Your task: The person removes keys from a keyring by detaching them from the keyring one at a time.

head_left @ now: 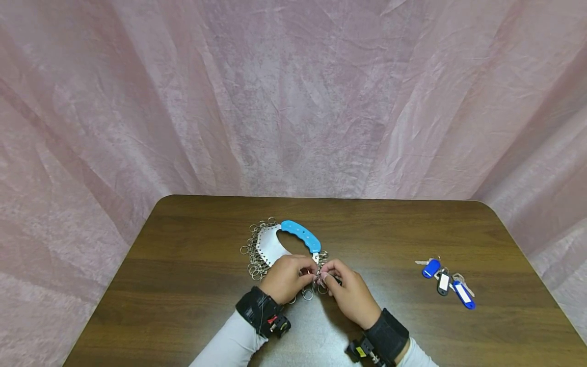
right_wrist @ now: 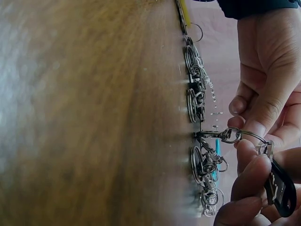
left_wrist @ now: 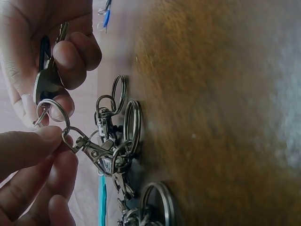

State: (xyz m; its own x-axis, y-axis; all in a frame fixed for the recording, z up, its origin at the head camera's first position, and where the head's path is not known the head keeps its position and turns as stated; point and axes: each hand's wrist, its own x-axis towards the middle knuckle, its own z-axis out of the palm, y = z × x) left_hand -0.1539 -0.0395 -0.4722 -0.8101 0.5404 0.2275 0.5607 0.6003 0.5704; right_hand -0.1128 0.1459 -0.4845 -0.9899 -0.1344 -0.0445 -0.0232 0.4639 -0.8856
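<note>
Metal key (left_wrist: 46,88), above the surface (head_left: 183,295), is gripped with its black tag (right_wrist: 288,194) by the curled fingers of the right hand (head_left: 347,289); its head is turned toward the split ring (left_wrist: 66,117), its blade away; that ring, to the key's left and joined to a swivel clasp (left_wrist: 94,153), is pinched by the left hand (head_left: 288,275), nearer the blue-handled plate (head_left: 271,245); whether the key is threaded onto it cannot be told.

Soft light across the curtain (head_left: 293,102), pale glare sitting on the near middle of the table (head_left: 183,244), shadow beside the right hand (head_left: 350,293); wrist views dimmer, table blurred.
</note>
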